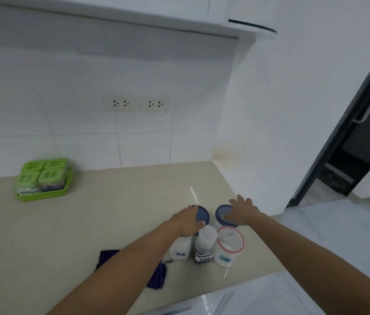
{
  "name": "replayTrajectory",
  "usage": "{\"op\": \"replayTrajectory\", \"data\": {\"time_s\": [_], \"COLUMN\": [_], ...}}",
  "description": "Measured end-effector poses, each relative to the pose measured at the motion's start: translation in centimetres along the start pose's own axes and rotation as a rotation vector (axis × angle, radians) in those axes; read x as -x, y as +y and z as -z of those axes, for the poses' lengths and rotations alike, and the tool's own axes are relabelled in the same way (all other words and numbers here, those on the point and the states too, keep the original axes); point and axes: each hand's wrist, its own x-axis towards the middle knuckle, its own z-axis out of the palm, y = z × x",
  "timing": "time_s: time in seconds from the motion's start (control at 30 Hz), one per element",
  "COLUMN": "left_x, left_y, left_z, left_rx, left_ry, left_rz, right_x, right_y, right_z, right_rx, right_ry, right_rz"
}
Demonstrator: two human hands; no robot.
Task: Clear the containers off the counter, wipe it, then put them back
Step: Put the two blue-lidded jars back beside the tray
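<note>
Left hand: it lies on the left blue-lid jar, fingers closed around the lid edge.
Right hand: it lies flat on top of the right blue-lid jar, fingers spread; I cannot tell if it grips.
Near containers: a salt jar, a white-cap bottle with dark label, and a red-rim tub stand close together just in front of the two blue-lid jars.
Cloth: dark blue, it lies on the beige worktop under the left forearm.
Green tray: it holds four green-lid boxes, far left near the tiled wall.
Wall sockets: two double ones above the worktop.
</note>
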Motion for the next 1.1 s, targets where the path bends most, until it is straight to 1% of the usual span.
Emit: {"op": "replayTrajectory", "data": {"time_s": [0.2,0.43,0.57,0.67,0.77,0.87,1.1], "left_x": [-1.1,-4.3,-5.7,-6.4,-6.7,-6.4,-4.7], "left_y": [0.2,0.1,-0.3,-1.2,-3.0,-6.0,-15.7], "left_z": [0.3,0.2,-0.2,0.5,2.0,4.7,12.7], "left_rx": [-0.058,-0.127,-0.209,-0.196,-0.143,-0.101,-0.039], "left_ry": [0.038,-0.083,-0.008,0.039,0.041,0.071,0.150], "left_rz": [0.066,0.161,0.128,0.104,0.114,0.138,0.236], "right_x": [-0.9,-3.1,-5.3,-5.6,-6.0,-7.8,-9.8], "right_y": [0.6,0.0,-0.1,-0.8,-2.5,-5.2,-15.8], "right_z": [-0.7,-2.1,-2.6,-1.9,-1.1,-0.7,2.3], "right_rx": [-0.053,-0.100,-0.180,-0.258,-0.330,-0.409,-0.417], "right_ry": [-0.031,-0.081,-0.201,-0.200,-0.174,-0.182,-0.149], "right_rz": [-0.009,-0.014,-0.039,-0.052,-0.097,-0.092,-0.003]}}
